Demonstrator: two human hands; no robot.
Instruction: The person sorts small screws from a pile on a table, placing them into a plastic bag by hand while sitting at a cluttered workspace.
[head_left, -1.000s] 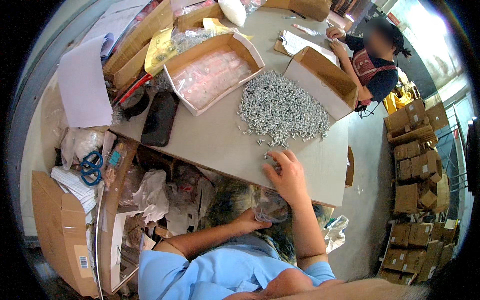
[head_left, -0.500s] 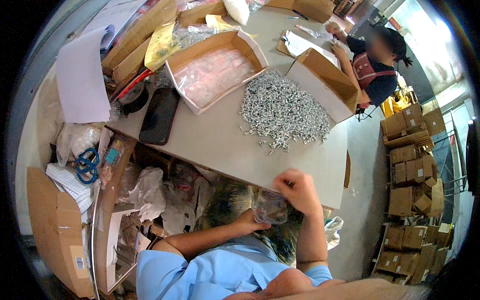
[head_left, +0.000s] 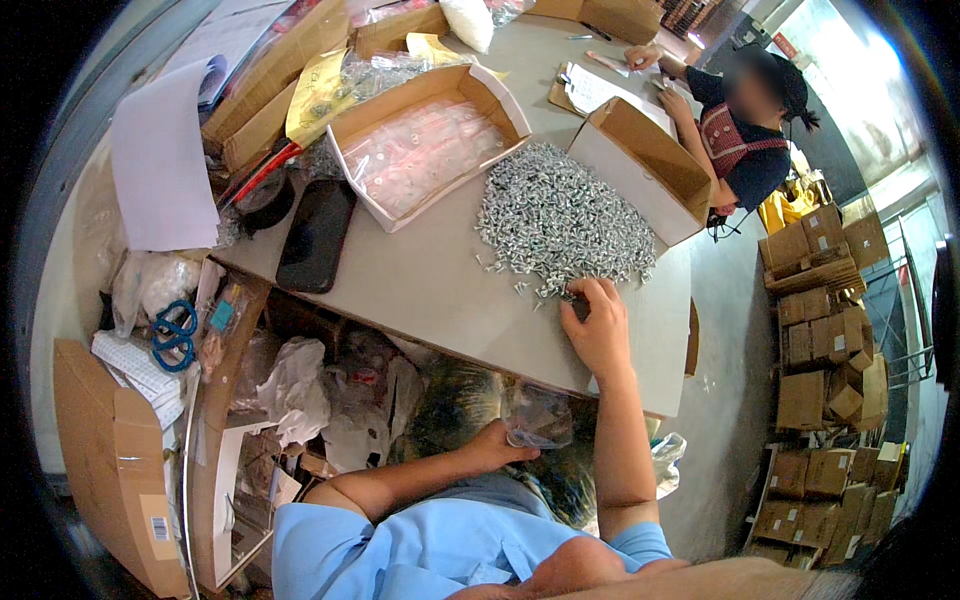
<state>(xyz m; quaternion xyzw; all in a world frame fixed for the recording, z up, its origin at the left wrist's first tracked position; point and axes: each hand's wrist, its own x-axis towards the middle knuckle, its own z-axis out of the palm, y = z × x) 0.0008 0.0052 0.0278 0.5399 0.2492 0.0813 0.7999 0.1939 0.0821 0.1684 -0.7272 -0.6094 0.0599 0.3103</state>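
A large heap of small silvery screws lies on the grey table. My right hand is at the heap's near edge, fingers curled down beside the loose screws. Thumb and forefinger look slightly apart; whether a screw is between them is too small to see. Below the table's front edge, my left hand grips a clear plastic container near my lap. The container's contents, if any, cannot be made out.
An open white carton of clear plastic bags stands left of the heap, a second open box right of it. A black phone lies at left. Across the table, a co-worker has both hands near a clipboard. Stacked cartons stand at right.
My right hand has moved from above the plastic container, up and away from me, to the near edge of the screw heap. My left hand stays in place with the container.
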